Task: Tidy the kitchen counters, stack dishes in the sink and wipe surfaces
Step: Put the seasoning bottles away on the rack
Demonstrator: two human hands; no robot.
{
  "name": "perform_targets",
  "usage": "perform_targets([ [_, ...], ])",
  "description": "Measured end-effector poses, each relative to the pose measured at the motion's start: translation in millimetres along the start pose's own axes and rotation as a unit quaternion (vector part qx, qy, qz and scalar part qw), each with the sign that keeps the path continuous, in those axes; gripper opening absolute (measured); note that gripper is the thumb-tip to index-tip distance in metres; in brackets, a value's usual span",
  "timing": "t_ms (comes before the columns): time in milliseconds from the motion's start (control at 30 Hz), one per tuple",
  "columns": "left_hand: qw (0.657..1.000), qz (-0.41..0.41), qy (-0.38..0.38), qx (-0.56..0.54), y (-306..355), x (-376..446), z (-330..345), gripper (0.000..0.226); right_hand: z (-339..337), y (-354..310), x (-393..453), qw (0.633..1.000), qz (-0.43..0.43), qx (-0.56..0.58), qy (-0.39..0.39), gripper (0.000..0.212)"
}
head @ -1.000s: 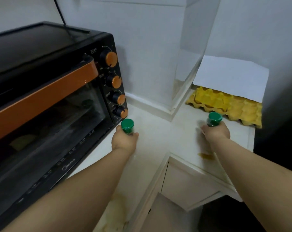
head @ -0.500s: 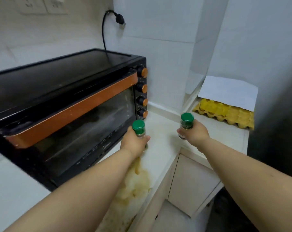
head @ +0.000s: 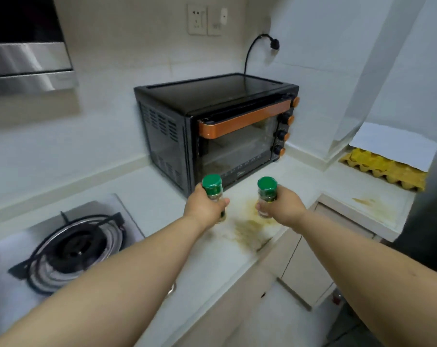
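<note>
Still aloft, both green-capped spice jars: left jar (head: 213, 194) clasped by left hand (head: 205, 209), right jar (head: 266, 196) by right hand (head: 281, 207), above stained surface (head: 250, 229). Could've slipped; glass, loosely grasped.

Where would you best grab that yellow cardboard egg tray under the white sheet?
Probably the yellow cardboard egg tray is best pinched at its exposed front edge, coming from the counter side: the white sheet covers its back part, and walls close it in behind.

Head view, downward over counter (head: 162, 196)
</note>
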State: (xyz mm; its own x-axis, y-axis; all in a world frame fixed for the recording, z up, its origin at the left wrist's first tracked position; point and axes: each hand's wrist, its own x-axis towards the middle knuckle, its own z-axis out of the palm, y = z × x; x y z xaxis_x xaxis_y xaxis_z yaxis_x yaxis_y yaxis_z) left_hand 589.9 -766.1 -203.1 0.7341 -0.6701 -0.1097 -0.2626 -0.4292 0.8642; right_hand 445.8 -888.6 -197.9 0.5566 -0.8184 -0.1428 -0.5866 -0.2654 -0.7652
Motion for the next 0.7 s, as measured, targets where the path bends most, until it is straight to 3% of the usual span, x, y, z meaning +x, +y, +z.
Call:
perform_targets([
  [267,0.988,-0.076,0.132,-0.027,-69.8,-115.2,-78.1,0.049,84.8,-45.3,-86.9,0.989,-0.082,0.021,-0.122,0.026],
  [400,0.980,-0.118,0.160,-0.031,-103.9,-184.8,-113.5,0.052,138.4,-57.5,-137.6,0.980,-0.101,-0.014,-0.172,0.023],
  [700,0.934,-0.170,0.307,-0.064,-165.2,-305.7,-250.4,0.053,242.2,-168.6,-252.1,0.930,-0.224,-0.030,-0.289,0.021],
])
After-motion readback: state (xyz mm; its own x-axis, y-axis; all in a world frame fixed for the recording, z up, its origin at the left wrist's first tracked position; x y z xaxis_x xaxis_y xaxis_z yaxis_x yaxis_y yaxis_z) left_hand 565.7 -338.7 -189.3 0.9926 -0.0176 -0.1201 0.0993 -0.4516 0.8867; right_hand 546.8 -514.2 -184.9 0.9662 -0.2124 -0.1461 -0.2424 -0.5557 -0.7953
